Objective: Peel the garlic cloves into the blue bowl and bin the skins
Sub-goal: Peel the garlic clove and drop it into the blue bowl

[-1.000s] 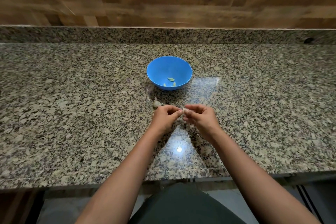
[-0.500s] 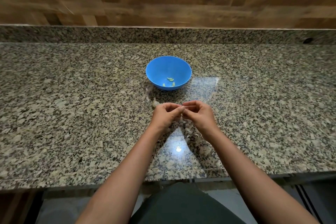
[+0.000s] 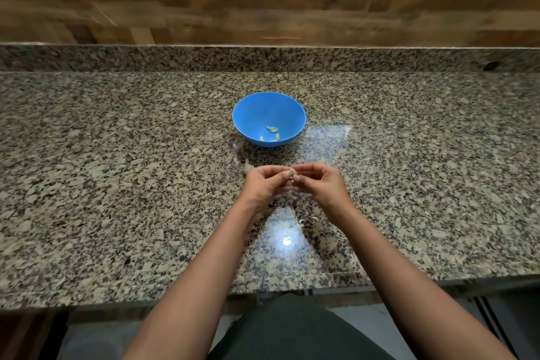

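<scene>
A blue bowl point(image 3: 251, 114) stands on the granite counter with several pale peeled cloves point(image 3: 271, 129) at its bottom. Just in front of it, my left hand point(image 3: 264, 184) and my right hand point(image 3: 320, 183) meet fingertip to fingertip, both pinching one small garlic cloves piece point(image 3: 293, 172) between them. A wisp of skin hangs below the fingertips. More unpeeled garlic point(image 3: 248, 167) lies on the counter, half hidden behind my left hand.
Thin scraps of skin point(image 3: 312, 218) lie on the counter under my wrists. The granite counter point(image 3: 117, 184) ends at a raised granite ledge and a wooden wall behind. No bin is in view.
Both hands have drifted slightly away from me toward the bowl while still working the same clove; the clove's pale tip now shows between the fingertips.
</scene>
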The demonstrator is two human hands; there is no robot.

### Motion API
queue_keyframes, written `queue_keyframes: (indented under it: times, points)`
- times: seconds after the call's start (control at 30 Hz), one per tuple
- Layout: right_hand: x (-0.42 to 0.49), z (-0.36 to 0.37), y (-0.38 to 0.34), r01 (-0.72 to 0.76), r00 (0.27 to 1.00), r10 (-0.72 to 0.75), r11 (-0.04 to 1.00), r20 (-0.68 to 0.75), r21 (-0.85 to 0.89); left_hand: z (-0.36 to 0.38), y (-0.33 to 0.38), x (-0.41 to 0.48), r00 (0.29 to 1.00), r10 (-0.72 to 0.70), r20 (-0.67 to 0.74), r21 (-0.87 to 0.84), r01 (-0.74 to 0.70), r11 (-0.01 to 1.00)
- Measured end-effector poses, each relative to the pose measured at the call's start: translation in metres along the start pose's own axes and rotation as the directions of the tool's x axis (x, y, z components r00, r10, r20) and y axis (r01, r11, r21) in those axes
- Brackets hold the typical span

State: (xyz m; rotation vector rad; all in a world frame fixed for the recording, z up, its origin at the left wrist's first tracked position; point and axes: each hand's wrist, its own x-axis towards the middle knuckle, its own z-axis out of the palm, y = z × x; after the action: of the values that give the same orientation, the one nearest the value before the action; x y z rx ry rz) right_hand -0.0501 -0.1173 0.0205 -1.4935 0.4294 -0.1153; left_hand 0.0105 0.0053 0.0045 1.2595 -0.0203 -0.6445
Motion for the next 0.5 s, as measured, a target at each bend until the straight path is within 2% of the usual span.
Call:
queue_keyframes:
  times: [0.3, 0.5]
  points:
    - [0.0017, -0.0002, -0.0026, -0.023, 0.999, 0.023, 1.0, 0.026, 0.005, -0.0046, 0.002, 0.0014, 0.999, 0.02, 0.031, 0.065, -0.022, 0.998]
    - [0.0018, -0.0017, -0.0044, -0.024, 0.999, 0.026, 0.998, 0.043, -0.055, -0.0058, 0.0025, 0.0003, 0.999, 0.013, 0.041, 0.055, -0.015, 0.998]
